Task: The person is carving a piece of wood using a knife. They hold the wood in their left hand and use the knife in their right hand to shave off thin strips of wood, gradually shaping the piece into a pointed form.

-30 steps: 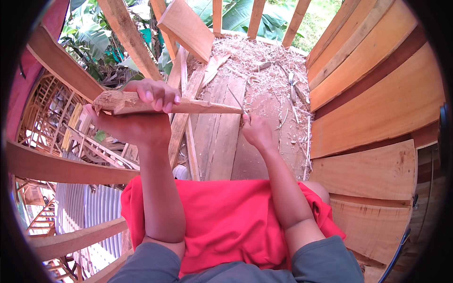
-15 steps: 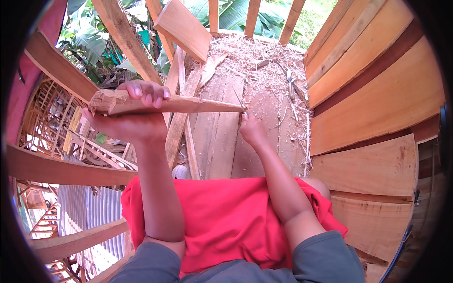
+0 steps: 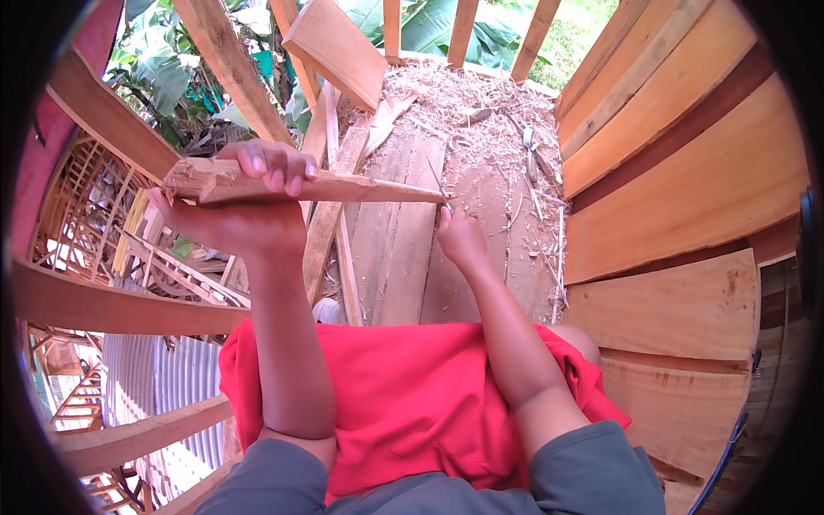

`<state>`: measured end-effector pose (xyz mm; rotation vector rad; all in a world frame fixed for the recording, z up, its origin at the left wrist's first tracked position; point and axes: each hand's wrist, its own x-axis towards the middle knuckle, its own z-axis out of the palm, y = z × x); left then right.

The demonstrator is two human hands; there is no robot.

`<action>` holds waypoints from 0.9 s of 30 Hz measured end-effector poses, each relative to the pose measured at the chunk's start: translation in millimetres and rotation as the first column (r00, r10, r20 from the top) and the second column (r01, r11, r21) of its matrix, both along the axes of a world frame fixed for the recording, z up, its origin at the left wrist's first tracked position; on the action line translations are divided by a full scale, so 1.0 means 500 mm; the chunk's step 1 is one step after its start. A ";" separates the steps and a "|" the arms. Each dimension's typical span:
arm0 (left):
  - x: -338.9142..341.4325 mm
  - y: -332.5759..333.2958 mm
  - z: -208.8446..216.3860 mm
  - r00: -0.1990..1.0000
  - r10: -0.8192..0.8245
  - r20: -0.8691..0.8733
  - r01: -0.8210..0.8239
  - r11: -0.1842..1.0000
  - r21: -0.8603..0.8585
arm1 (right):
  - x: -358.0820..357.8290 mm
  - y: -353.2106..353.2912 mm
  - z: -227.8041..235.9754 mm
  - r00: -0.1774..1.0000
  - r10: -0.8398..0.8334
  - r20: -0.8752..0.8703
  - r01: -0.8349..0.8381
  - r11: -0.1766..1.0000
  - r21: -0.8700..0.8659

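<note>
Plank floor (image 3: 403, 249), shavings-strewn — left hand (image 3: 245, 202) grips splintered wooden stake (image 3: 343, 187).

packages: none in view | labels: none in view | signs: none in view | screens: none in view

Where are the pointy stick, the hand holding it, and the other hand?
pointy wooden stick (image 3: 360, 188), head view, middle of its shaft.
left hand (image 3: 245, 206), head view, the palm gripping the stick.
right hand (image 3: 461, 236), head view, back of hand.
</note>
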<state>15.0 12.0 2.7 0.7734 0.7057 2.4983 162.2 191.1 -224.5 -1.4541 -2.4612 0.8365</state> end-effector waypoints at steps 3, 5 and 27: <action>-0.016 -0.017 -0.020 0.993 -0.014 -0.118 0.015 1.000 0.015 | -0.014 -0.020 0.039 0.986 0.090 -0.138 -0.096 0.995 -0.037; -0.011 -0.019 -0.015 0.998 0.004 -0.069 -0.005 1.000 -0.005 | 0.009 -0.007 0.030 0.977 0.113 -0.181 -0.126 0.990 -0.064; -0.010 -0.026 -0.008 0.963 -0.150 -0.224 0.150 0.988 -0.015 | -0.046 -0.021 0.114 0.993 -0.062 -0.098 0.042 0.979 -0.201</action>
